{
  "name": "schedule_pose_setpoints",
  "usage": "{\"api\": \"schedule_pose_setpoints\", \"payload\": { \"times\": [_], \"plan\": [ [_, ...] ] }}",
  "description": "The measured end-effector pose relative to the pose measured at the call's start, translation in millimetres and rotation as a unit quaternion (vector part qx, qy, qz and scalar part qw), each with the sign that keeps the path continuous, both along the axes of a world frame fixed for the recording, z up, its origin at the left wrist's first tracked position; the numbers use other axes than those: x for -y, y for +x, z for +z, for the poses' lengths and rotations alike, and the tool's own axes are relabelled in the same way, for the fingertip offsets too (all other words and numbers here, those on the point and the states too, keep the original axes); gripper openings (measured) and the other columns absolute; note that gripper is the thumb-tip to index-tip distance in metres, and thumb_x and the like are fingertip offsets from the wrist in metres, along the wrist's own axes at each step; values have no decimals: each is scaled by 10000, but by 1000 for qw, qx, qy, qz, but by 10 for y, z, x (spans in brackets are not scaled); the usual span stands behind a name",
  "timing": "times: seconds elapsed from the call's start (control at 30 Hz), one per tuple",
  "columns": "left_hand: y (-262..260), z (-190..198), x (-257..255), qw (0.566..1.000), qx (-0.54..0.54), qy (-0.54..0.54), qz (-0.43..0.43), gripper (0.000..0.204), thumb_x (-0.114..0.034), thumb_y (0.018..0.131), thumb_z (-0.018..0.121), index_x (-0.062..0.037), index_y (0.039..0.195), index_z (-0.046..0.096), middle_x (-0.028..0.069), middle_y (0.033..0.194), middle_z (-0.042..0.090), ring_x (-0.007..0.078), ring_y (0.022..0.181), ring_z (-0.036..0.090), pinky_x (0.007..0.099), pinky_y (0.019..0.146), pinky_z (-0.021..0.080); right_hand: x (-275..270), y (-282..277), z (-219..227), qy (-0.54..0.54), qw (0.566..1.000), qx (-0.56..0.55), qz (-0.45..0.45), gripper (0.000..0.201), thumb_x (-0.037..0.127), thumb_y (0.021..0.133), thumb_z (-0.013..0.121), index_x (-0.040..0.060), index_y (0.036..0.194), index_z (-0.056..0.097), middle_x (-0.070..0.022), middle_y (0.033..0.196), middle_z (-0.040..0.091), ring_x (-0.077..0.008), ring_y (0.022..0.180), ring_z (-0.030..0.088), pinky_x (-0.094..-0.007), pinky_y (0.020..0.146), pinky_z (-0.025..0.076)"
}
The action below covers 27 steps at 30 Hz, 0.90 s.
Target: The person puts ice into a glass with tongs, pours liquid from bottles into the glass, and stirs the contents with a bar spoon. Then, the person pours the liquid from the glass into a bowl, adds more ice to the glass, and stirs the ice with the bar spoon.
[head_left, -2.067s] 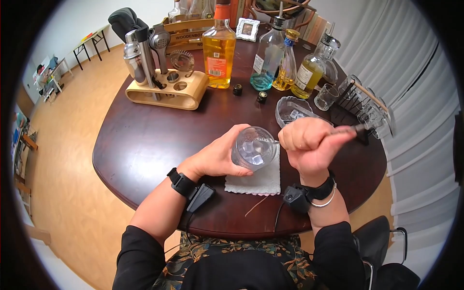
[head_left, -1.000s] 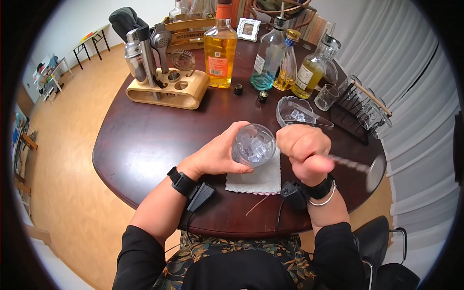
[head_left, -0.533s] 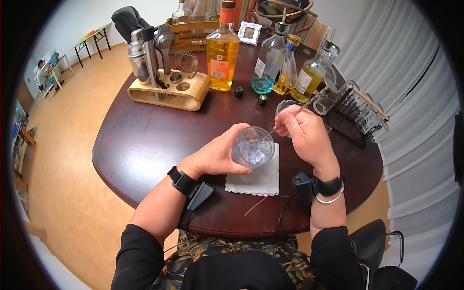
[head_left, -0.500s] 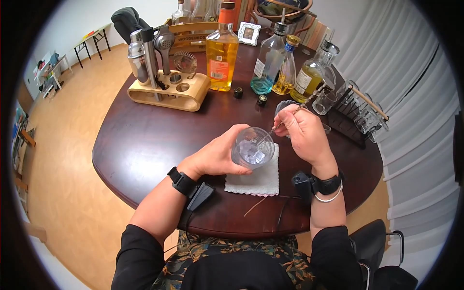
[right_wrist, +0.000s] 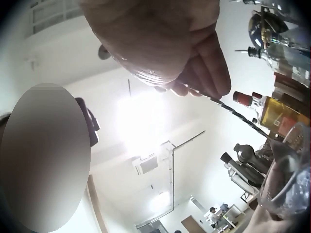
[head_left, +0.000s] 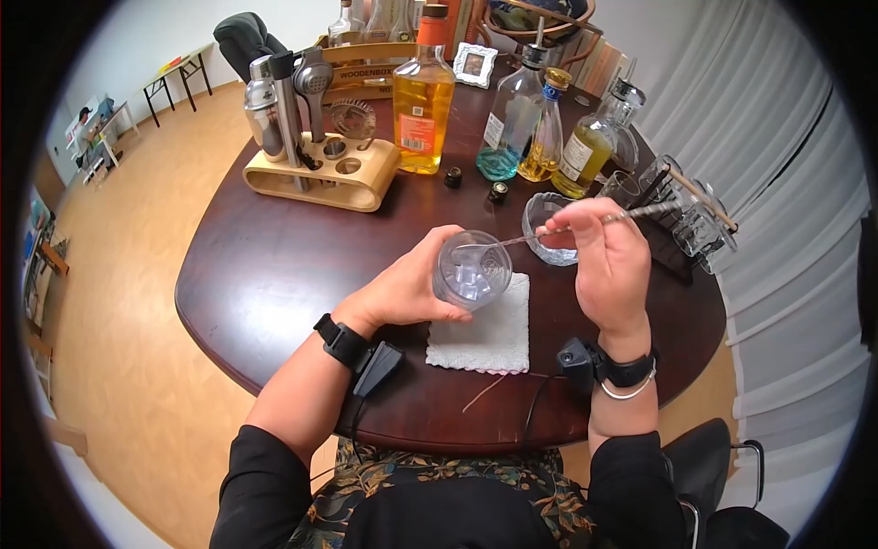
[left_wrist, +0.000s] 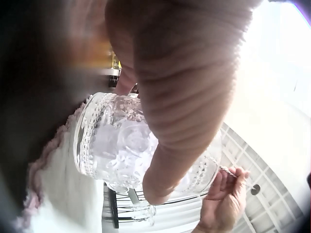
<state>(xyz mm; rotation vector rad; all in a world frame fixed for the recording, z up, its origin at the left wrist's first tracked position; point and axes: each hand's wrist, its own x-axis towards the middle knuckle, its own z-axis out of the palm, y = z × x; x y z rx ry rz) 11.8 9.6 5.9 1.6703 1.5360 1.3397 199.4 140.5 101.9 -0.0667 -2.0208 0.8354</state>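
Note:
My left hand [head_left: 407,285] grips a clear glass [head_left: 444,285] around its side, above the near end of a white cloth [head_left: 498,340]. Ice cubes [head_left: 471,282] lie inside it. In the left wrist view the glass [left_wrist: 112,141] shows a beaded, embossed wall, with my thumb across it. To the right, my right hand [head_left: 615,274] holds a bar spoon [head_left: 651,212] with a twisted shaft between thumb and fingers. The shaft [right_wrist: 233,111] slants down into the mouth of the glass in the right wrist view. A round disc [left_wrist: 255,189] caps its outer end.
A glass bowl [head_left: 547,249] stands just behind my right hand. Bottles [head_left: 422,114] and two dark caps [head_left: 497,192] stand farther back. A wooden bar-tool stand [head_left: 366,190] is at the left, a glass rack [head_left: 672,233] at the right.
My right hand turned over from a knuckles-up fist, then drew to the right, the spoon now lying flatter. The glass shifted slightly left in my left hand.

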Motion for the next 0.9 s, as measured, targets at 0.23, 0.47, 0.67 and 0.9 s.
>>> {"api": "schedule_pose_setpoints", "payload": {
  "times": [0.23,0.47,0.67,0.9],
  "plan": [
    [-34,-28,-18,999,27,4,-42,1066,-213,578,920,-34,1405,272,111,1305,476,202,1239,448,344,1056,356,216,81,115,293,943,129,89,233,48,737,695,38,956,619,-96,885,615,-289,775,619,-370,676,514],
    [-32,-29,17,996,39,-6,-75,1021,-168,634,882,-28,1421,247,93,1322,457,184,1258,414,334,1080,314,109,-84,-92,74,986,150,-8,127,79,894,592,-41,931,615,-155,844,622,-296,739,617,-348,686,517],
    [-41,-77,-15,998,-4,5,-59,1030,-138,618,881,-13,1412,237,98,1318,451,191,1255,420,332,1079,318,25,-135,-171,-161,980,106,-46,308,249,987,532,-25,868,608,-42,756,609,-80,630,597,-225,567,522],
    [-11,-50,2,999,-41,13,-22,1057,-157,571,910,-17,1398,267,105,1292,456,204,1247,433,333,1071,335,-19,-79,-99,-199,978,54,-42,298,243,992,520,-20,868,586,-45,759,614,-92,642,615,-229,576,534]
  ]
}}
